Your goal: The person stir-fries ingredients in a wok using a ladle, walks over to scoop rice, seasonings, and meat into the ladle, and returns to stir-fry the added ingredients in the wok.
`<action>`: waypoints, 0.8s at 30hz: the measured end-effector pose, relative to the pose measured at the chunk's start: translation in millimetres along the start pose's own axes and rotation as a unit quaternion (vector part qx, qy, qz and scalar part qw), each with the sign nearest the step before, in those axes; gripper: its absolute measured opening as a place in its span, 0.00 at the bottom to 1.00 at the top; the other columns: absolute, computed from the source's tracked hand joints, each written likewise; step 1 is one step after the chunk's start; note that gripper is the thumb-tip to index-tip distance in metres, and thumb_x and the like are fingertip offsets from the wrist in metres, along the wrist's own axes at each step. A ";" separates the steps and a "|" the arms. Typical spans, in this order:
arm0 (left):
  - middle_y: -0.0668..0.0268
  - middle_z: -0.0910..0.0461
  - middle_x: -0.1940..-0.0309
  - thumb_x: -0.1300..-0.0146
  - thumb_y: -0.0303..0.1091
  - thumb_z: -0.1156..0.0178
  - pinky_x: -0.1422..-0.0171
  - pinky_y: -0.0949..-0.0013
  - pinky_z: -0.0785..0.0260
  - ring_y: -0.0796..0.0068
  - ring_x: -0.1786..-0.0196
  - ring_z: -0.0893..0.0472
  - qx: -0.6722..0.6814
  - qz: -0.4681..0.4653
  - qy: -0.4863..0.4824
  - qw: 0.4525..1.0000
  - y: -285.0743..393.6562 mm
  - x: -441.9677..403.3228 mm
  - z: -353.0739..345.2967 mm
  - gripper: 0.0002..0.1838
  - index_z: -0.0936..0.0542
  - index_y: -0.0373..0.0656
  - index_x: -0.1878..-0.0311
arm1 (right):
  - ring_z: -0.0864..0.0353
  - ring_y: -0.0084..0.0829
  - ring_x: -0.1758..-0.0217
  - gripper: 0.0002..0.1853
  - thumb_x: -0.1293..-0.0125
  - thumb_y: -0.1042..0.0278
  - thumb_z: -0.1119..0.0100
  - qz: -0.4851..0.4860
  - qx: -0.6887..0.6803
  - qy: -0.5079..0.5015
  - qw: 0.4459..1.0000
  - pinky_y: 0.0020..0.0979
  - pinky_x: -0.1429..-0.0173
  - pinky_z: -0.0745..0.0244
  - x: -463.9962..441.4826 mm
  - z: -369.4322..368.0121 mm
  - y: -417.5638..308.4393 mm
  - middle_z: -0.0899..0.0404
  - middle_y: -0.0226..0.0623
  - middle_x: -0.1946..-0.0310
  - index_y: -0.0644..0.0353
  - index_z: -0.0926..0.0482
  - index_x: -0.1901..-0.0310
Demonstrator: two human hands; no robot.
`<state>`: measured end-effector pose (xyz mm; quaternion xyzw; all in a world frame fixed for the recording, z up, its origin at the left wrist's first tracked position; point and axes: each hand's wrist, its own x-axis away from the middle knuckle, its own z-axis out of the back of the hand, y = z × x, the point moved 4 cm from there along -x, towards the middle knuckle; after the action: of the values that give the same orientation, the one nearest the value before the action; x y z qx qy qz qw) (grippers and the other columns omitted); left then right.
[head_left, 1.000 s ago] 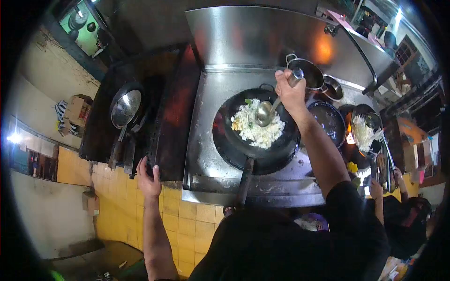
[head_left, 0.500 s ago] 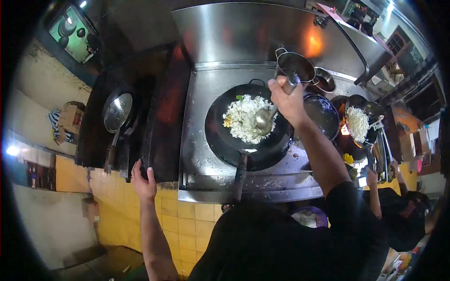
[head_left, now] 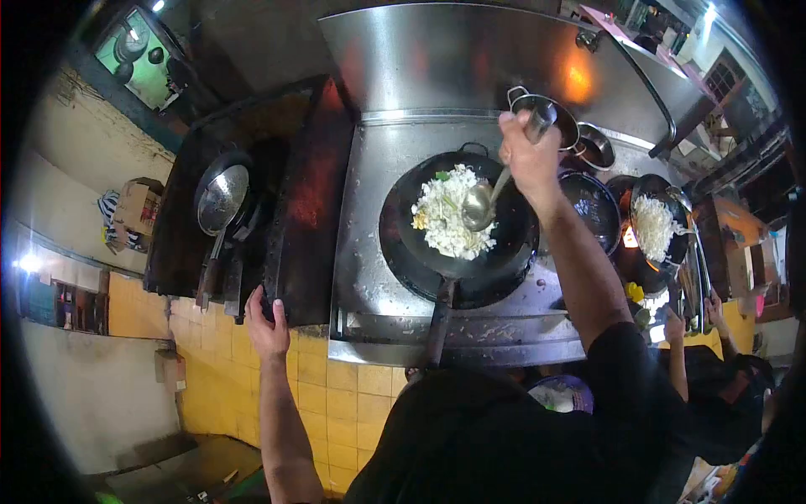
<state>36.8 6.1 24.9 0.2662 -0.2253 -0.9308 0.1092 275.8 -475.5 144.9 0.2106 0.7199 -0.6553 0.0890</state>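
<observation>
My right hand (head_left: 531,164) is closed around the handle of a metal ladle, held nearly upright. The ladle's bowl (head_left: 479,207) rests on the right part of the white rice (head_left: 449,228) in a dark wok (head_left: 409,244). Yellow bits and a green piece of leaf show among the grains. Pointing toward my body, the wok's long handle (head_left: 442,323) has neither hand on it. Over by the front corner of the dark stove on the left, my left hand (head_left: 269,326) is open with fingers apart, holding nothing I can see.
At right, another wok of rice (head_left: 655,228) sits over flames, beside a co-worker's hands (head_left: 675,326). A dark pan (head_left: 588,210) and metal pots (head_left: 598,147) stand between. A strainer (head_left: 225,200) lies in a pan on the left stove. A tub (head_left: 579,393) is below the counter.
The view has shifted slightly, moving the scene rightward. The ladle has moved a little within the rice, which lies in a slightly different shape. My left hand stays open by the stove corner.
</observation>
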 end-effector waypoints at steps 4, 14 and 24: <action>0.48 0.25 0.41 0.31 0.40 0.40 0.34 0.55 0.33 0.48 0.38 0.26 -0.015 -0.011 0.002 1.000 -7.3 3.2 1.3 0.24 0.27 0.37 0.37 | 0.39 0.13 0.82 0.18 0.31 0.64 0.38 0.033 0.012 0.022 0.999 0.24 0.77 0.46 12.4 -4.4 24.6 0.34 0.18 0.85 0.55 0.30 0.79; 0.49 0.25 0.41 0.30 0.36 0.41 0.31 0.57 0.36 0.52 0.37 0.26 0.005 0.017 -0.021 1.000 -0.2 1.2 3.2 0.22 0.27 0.36 0.37 | 0.37 0.12 0.84 0.15 0.31 0.65 0.36 -0.008 -0.052 -0.012 0.999 0.24 0.80 0.44 -16.0 -5.5 10.2 0.33 0.18 0.84 0.54 0.29 0.75; 0.49 0.25 0.41 0.30 0.38 0.41 0.32 0.57 0.35 0.50 0.38 0.26 -0.004 0.016 -0.004 1.000 -9.9 -0.2 -0.1 0.23 0.27 0.37 0.36 | 0.38 0.16 0.87 0.18 0.32 0.68 0.37 -0.009 -0.174 0.068 0.982 0.24 0.83 0.48 -7.4 -14.3 0.7 0.33 0.20 0.86 0.53 0.31 0.79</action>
<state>36.1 14.8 20.2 0.2581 -0.2259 -0.9311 0.1241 284.8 -462.8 149.1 0.2294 0.8291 -0.5051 0.0695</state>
